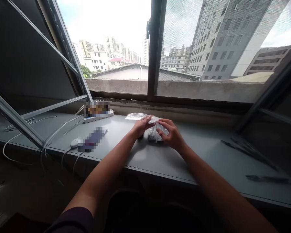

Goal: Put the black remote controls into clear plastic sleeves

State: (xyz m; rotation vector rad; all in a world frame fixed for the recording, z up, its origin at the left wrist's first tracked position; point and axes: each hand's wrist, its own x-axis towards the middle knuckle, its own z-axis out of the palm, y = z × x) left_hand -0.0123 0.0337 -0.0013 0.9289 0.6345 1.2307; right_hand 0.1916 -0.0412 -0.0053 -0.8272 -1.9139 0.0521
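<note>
A crinkled clear plastic bag (pixel 136 116) is between my hands above the grey shelf, its loose end sticking out to the left. My left hand (pixel 142 127) has its fingers closed on the bag's upper part. Opposite it, my right hand (pixel 171 133) curls its fingers and thumb at the bag's right edge. Below the fingers lies a stack of clear plastic packets (pixel 153 133) with greyish contents I cannot make out. Something small and dark is partly hidden beneath my left palm.
A white power strip (pixel 98 116) stands at the back left with white cables running off. Nearer are a blurred phone-like object (pixel 93 139) and a round white charger (pixel 75 143). Dark tools (pixel 266 179) lie at the right. Metal frame bars (pixel 70 58) rise at left; a window (pixel 155 48) is behind.
</note>
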